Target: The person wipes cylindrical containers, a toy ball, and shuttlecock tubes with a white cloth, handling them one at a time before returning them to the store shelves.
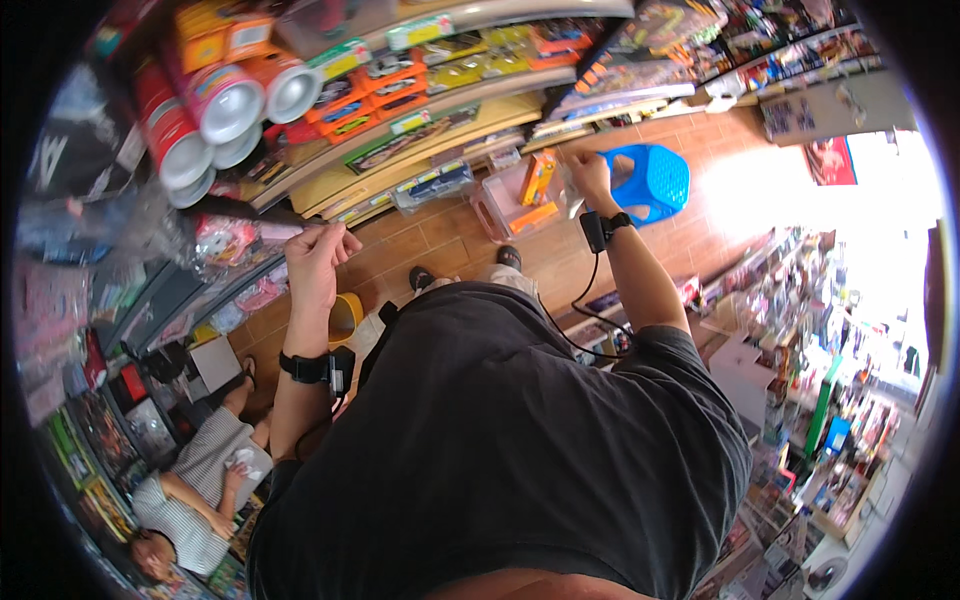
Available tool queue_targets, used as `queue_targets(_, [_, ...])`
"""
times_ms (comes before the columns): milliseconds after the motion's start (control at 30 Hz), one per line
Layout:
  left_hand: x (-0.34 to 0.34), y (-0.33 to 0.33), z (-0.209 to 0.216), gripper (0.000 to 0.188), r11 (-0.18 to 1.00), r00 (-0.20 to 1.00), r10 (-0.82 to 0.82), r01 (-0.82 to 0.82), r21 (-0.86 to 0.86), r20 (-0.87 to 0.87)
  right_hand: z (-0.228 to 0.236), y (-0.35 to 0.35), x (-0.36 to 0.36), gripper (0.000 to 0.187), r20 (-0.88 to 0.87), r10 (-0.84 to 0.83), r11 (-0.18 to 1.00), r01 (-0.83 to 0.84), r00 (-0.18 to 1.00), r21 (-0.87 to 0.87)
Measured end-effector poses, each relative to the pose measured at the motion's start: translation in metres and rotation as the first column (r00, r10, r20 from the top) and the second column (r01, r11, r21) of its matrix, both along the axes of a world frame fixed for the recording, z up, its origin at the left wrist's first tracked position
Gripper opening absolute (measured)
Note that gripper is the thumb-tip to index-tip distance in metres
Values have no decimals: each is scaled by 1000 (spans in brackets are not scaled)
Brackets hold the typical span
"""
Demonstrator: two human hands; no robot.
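My left hand (318, 262) is raised beside the end of a dark shelf edge (250, 210). Its fingers are curled and pressed together, and whatever they may pinch is too small to make out. My right hand (592, 182) reaches down between a blue plastic stool (655, 185) and a clear plastic bin (490, 212). The fingers of that hand are bent, with a pale, translucent thing (573, 203) beside them; whether they grip it is unclear. In the bin stands an orange box (539, 178), and another orange box (533, 216) lies near it.
Shelves ahead carry orange toy-car boxes (370, 92) and shiny-ended cans (232, 105). A yellow bucket (345, 318) stands on the tiled floor (405, 245) near my feet. Another person (210, 480) sits at the lower left. Crowded goods (800, 370) line the right side.
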State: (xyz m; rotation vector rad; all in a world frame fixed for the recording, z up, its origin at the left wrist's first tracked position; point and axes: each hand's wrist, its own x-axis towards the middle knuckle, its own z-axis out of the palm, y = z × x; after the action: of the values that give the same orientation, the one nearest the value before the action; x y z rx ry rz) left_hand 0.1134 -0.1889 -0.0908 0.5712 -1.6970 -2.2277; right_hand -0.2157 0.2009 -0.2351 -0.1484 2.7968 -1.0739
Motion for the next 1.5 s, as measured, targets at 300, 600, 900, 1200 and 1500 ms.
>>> queue_targets(300, [-102,99,8,51,990,939,-138,139,20,316,-165,153,33,42,624,-125,948,-93,771,305])
queue_targets(600, [-161,188,-35,30,989,825,-94,143,-45,557,-231,167,-59,31,604,203,825,-467,771,319])
queue_targets(900, [-208,260,-80,25,989,670,-15,119,-88,742,-324,115,-164,25,567,635,355,-849,526,390])
queue_targets(1200, [-230,278,-150,22,994,485,82,-107,-34,870,-461,45,-200,20,563,774,95,-932,291,350])
queue_targets(1500, [-261,288,-171,23,991,463,29,-127,34,886,-542,42,-208,20,595,798,-73,-964,97,255])
